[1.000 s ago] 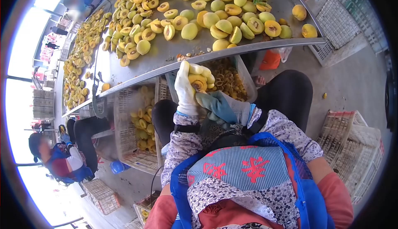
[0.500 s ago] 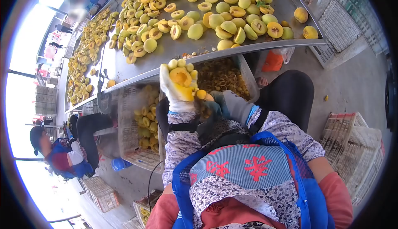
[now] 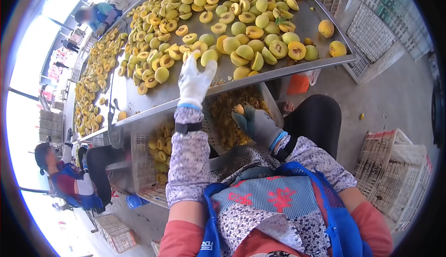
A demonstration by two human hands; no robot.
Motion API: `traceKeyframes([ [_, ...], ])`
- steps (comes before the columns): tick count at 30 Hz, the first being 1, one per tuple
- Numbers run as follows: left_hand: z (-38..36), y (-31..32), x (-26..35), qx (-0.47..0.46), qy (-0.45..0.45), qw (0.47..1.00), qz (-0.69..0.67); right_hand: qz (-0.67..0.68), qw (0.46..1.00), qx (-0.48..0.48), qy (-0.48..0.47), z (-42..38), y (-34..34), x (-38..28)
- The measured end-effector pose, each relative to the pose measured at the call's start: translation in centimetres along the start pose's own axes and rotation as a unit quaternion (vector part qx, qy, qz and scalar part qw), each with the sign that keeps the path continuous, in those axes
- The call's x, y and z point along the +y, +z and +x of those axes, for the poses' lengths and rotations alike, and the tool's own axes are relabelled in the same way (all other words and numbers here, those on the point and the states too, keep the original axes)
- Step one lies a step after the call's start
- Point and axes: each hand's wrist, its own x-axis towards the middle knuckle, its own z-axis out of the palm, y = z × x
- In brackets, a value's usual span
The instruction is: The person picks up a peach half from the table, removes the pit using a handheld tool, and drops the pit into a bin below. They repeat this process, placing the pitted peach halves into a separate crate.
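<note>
My left hand [image 3: 196, 78], in a white glove, reaches over the metal table's front edge. Its fingers are spread beside a yellow-green fruit half [image 3: 209, 57] in the pile of halved fruit. My right hand [image 3: 258, 124], in a grey and dark glove, is lower, above the crate of peels and scraps [image 3: 230, 113]. Its fingers are closed round a small orange-tipped thing [image 3: 239, 108] that I cannot make out. Many fruit halves, some cut side up with brown centres, cover the metal table [image 3: 297, 71].
A crate of fruit halves [image 3: 146, 164] stands left of the scrap crate. Stacked crates [image 3: 390, 173] stand at the right. A co-worker [image 3: 74, 178] sits at the left, another person [image 3: 100, 17] beyond the table. An orange bag [image 3: 297, 84] hangs beneath the table's edge.
My left hand has moved up to the pile, and the cut fruit it held is gone from it. My right hand has separated from it and is over the scrap crate. The view has shifted slightly.
</note>
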Motion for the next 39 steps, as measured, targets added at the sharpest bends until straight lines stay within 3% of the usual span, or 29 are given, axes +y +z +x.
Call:
traceKeyframes([
  [4, 3.8, 4.8, -1.5, -0.086, -0.035, 0.993, 0.067, 0.055, 0.998, 0.008, 0.03, 0.2, 0.2, 0.4],
  [6, 4.3, 4.5, -1.4, -0.115, -0.03, 0.985, 0.123, 0.076, 0.995, 0.018, 0.059, 0.7, -0.2, -0.3],
  [8, 3.0, 2.5, -1.2, -0.115, -0.026, 0.989, 0.088, 0.127, 0.989, 0.075, 0.028, 1.1, -0.7, -0.8],
  [9, 2.1, 1.2, -0.8, -0.152, -0.117, 0.966, -0.174, 0.13, 0.988, 0.074, 0.03, 1.4, -0.7, -0.9],
  [10, 0.9, -0.2, -0.2, -0.176, -0.2, 0.867, -0.422, 0.169, 0.982, 0.082, 0.01, 1.6, -0.6, -1.0],
  [13, -2.9, -4.1, 2.6, -0.17, -0.182, 0.846, -0.471, 0.174, 0.981, 0.072, -0.046, 2.1, -0.7, -1.7],
  [14, -3.8, -4.1, 2.7, -0.168, -0.183, 0.847, -0.469, 0.139, 0.986, 0.051, -0.08, 2.2, -0.6, -2.0],
  [16, -5.5, -3.7, 3.1, -0.15, -0.085, 0.853, -0.492, 0.14, 0.984, 0.053, -0.095, 2.2, 0.1, -2.1],
  [21, -7.6, -3.8, 3.3, -0.153, -0.06, 0.83, -0.533, 0.098, 0.984, 0.066, -0.135, 2.1, 0.3, -2.9],
  [23, -8.2, -3.6, 3.6, -0.141, -0.069, 0.826, -0.541, 0.174, 0.983, 0.017, -0.052, 2.0, -0.1, -3.4],
  [25, -8.6, -3.2, 3.5, -0.129, -0.078, 0.822, -0.549, 0.212, 0.977, 0.021, -0.029, 2.1, 0.8, -3.0],
  [28, -9.0, -2.5, 3.2, -0.105, -0.06, 0.855, -0.505, 0.268, 0.963, 0.012, -0.002, 1.8, 1.2, -2.9],
  [30, -9.1, -2.1, 3.3, -0.036, 0.058, 0.926, -0.371, 0.284, 0.959, 0.0, 0.005, 1.5, 1.0, -3.1],
  [34, -9.1, -3.0, 3.6, -0.083, 0.017, 0.904, -0.418, 0.328, 0.941, -0.066, 0.06, 1.0, 0.7, -3.7],
  [37, -9.0, -3.0, 3.2, -0.096, 0.053, 0.929, -0.353, 0.365, 0.921, -0.1, 0.091, 0.9, 0.3, -3.9],
  [39, -8.8, -3.0, 3.1, -0.146, -0.067, 0.873, -0.461, 0.375, 0.913, -0.116, 0.109, 0.8, 0.4, -4.0],
])
